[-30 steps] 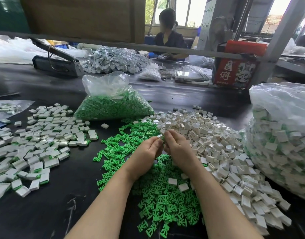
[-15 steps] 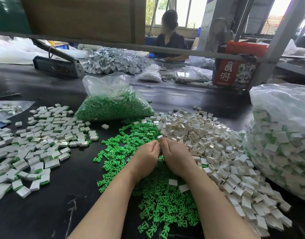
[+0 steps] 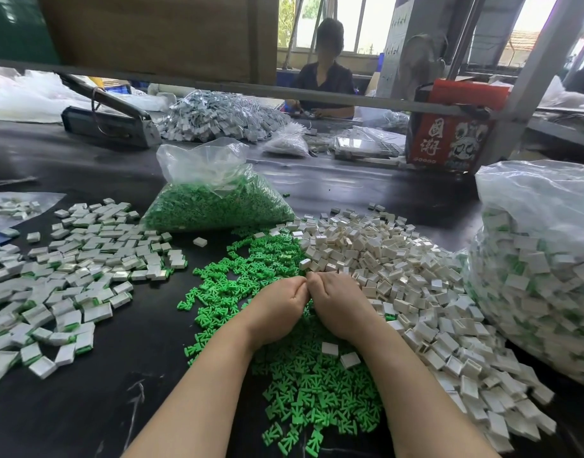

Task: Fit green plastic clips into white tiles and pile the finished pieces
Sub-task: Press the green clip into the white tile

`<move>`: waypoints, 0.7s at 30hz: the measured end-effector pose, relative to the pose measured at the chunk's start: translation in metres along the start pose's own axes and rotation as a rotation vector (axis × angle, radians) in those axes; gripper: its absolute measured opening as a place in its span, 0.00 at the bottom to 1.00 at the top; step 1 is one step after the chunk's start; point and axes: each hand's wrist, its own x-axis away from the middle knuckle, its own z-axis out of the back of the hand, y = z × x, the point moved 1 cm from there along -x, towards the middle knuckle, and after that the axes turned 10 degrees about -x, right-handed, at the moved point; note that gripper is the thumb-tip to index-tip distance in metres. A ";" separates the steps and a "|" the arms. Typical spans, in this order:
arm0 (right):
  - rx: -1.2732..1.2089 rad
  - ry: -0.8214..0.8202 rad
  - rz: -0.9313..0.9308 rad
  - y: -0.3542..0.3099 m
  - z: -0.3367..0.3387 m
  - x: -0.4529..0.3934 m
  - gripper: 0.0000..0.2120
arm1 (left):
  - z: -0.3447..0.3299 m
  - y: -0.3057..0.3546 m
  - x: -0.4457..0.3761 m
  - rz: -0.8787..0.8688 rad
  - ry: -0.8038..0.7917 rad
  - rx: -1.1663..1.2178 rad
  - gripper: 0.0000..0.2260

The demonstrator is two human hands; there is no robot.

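Both hands meet knuckle to knuckle over the loose green clips (image 3: 303,385), left hand (image 3: 279,307) and right hand (image 3: 341,304) curled tight, whatever they pinch hidden, white tiles (image 3: 399,276) heaped just beside

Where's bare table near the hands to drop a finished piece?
Bare table: strip between finished pieces and loose green clips, widening along the near edge left of the left hand. Also beyond the clip bag. Crowded: right of the right hand, white tiles run to the large bag.
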 end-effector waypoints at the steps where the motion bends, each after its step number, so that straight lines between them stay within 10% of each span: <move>1: -0.004 0.003 0.004 0.000 0.000 0.000 0.22 | 0.000 0.000 0.000 0.000 -0.002 0.008 0.16; 21: -0.949 -0.025 -0.163 -0.007 0.008 0.000 0.30 | 0.009 0.012 0.010 -0.012 0.182 0.553 0.11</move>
